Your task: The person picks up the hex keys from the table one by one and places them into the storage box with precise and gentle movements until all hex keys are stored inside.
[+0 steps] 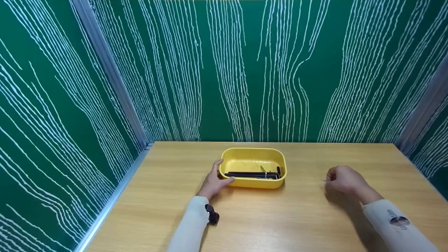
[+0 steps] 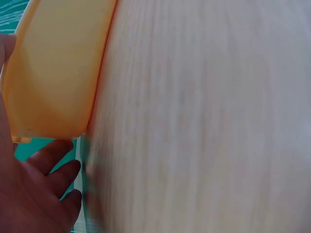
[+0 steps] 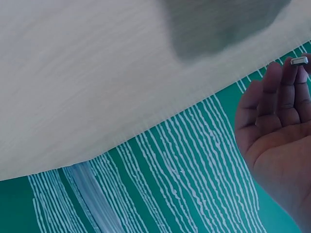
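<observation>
A yellow plastic container (image 1: 253, 183) with rounded corners stands on the table. My left hand (image 1: 212, 182) grips its left end, thumb over the near rim and fingers round the far side. Inside the container, black L-shaped hex keys (image 1: 245, 174) and a few silver metal pieces (image 1: 263, 169) lie along the near wall. To the right, apart from the container, my right hand (image 1: 346, 179) pinches a small silver metal piece (image 3: 299, 61) between thumb and fingertips. Most of that piece is hidden by the fingers; a short end (image 1: 324, 180) pokes out to the left.
The wooden table (image 1: 266, 224) reaches back to a green wall (image 1: 224, 105) with wavy white lines. Metal posts (image 1: 112, 73) stand at the corners. A dark device (image 1: 212, 214) sits on the left sleeve.
</observation>
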Demonstrator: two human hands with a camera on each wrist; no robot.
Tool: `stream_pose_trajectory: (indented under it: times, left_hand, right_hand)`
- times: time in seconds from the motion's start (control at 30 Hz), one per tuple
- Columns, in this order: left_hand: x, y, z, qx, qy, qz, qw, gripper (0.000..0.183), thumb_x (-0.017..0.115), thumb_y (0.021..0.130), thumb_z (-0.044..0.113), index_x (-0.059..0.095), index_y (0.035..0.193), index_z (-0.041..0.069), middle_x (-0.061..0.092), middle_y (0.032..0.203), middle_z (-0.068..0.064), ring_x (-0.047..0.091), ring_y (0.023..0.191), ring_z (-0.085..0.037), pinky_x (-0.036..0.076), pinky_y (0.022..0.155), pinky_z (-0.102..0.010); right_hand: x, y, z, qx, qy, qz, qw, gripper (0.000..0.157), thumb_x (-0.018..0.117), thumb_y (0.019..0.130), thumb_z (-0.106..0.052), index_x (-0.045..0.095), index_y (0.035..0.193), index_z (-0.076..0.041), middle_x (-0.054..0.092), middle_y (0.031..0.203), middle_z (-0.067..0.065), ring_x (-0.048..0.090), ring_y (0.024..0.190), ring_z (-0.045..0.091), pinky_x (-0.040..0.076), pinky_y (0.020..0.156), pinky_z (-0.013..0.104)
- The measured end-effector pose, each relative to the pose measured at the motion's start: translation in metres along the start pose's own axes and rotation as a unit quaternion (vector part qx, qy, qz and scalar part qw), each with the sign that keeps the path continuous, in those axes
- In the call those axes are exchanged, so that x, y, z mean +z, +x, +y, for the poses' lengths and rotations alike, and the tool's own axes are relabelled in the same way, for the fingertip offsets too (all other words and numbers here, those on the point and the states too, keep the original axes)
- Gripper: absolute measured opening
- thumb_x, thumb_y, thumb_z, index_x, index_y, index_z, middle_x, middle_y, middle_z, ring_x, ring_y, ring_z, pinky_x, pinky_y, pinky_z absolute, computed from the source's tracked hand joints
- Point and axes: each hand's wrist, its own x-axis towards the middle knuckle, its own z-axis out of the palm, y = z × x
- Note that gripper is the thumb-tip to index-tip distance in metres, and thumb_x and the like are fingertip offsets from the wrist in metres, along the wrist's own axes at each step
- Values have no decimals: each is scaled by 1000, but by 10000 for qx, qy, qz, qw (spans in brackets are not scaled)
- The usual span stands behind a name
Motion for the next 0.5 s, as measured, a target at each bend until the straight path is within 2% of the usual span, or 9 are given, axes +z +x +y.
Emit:
stream_pose_trajectory:
  times: [0.1, 0.37, 0.5]
  left_hand:
    - [-1, 0, 0, 2, -10, -5, 10000, 96, 67, 51, 68, 19, 131, 47, 36, 137, -1, 35, 123, -18, 26, 102, -43]
    - [0, 0, 0, 178, 17, 18, 9998, 93, 67, 53, 66, 20, 131, 46, 38, 136, 0, 38, 121, -17, 28, 101, -42]
    - [0, 0, -2, 153, 28, 1, 9999, 93, 67, 54, 66, 19, 131, 47, 38, 136, 0, 38, 120, -16, 28, 102, -41]
  right_hand:
    - [-2, 3, -6, -89, 38, 39, 9999, 20, 69, 71, -25, 60, 83, -12, 55, 78, 5, 49, 71, 20, 40, 59, 27]
    - [-5, 15, -20, -750, -340, 447, 9956, 9, 64, 72, -21, 59, 72, -13, 54, 67, 1, 46, 58, 16, 37, 51, 27]
    - [-5, 20, -28, -987, -385, 621, 9924, 8, 63, 72, -20, 59, 71, -13, 54, 65, 0, 45, 55, 14, 35, 48, 27]
